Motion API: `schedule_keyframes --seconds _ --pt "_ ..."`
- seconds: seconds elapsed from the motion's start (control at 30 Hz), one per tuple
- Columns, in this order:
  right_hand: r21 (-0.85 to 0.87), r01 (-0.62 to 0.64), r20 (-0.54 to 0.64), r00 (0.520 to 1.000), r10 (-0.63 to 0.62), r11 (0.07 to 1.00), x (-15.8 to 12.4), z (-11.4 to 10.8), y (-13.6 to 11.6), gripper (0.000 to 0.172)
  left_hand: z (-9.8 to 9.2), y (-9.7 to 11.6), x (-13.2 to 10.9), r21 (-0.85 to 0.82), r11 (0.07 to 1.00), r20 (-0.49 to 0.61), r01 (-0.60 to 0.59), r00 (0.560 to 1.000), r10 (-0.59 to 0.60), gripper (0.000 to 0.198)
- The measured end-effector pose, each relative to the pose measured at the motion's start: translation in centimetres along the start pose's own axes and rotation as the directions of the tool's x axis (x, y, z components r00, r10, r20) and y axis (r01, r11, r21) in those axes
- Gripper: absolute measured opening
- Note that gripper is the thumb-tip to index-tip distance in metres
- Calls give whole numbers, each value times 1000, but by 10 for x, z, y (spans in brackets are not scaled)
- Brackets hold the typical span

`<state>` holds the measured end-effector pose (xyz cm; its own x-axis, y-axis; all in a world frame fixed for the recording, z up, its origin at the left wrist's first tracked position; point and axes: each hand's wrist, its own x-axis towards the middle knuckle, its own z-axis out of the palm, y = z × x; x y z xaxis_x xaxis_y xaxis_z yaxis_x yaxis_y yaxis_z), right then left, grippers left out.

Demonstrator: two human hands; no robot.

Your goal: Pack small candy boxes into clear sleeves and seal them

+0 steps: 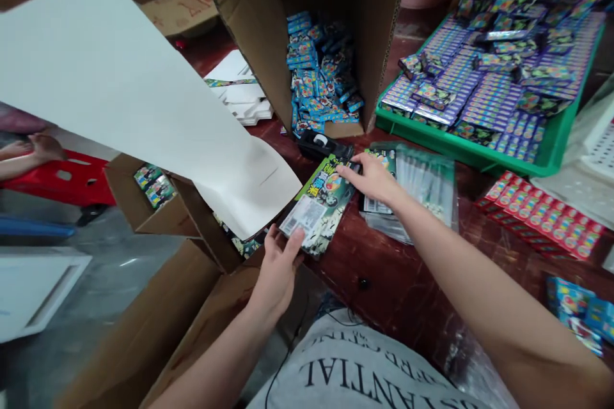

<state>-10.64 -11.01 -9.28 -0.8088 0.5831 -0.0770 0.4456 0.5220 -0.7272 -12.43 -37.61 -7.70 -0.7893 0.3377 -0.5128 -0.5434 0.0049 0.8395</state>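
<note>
— Grey lettered shirt [357, 358] nearest. Where's the printed packet [329, 201]?
— Between left hand [282, 265], pinching its near end, and right hand [373, 177], grasping its far edge. Dark red table [362, 255] beneath.

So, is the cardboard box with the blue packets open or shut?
The cardboard box is open: its uncovered near side shows blue packets piled inside.

- A pale grey top [300, 370], its cloth softly creased across the front.
- Large black capital letters [355, 376] printed in rows over it, some distorted by folds.
- A thin black cord [288, 354] curving beside the top.
- Bare forearms.
- Left hand [282, 262] and right hand [377, 177], both ungloved.
</note>
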Motion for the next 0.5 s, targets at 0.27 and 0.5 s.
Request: schedule_keyframes --seconds 0.27,0.5 --pt "-55 47 225 974 -33 997 -17 8 -13 62 6 7 11 -99 995 16 9 1000 -8 70" --pt "-144 175 37 985 -171 974 -51 -16 13 69 -16 14 -6 188 982 -28 -32 999 38 70"
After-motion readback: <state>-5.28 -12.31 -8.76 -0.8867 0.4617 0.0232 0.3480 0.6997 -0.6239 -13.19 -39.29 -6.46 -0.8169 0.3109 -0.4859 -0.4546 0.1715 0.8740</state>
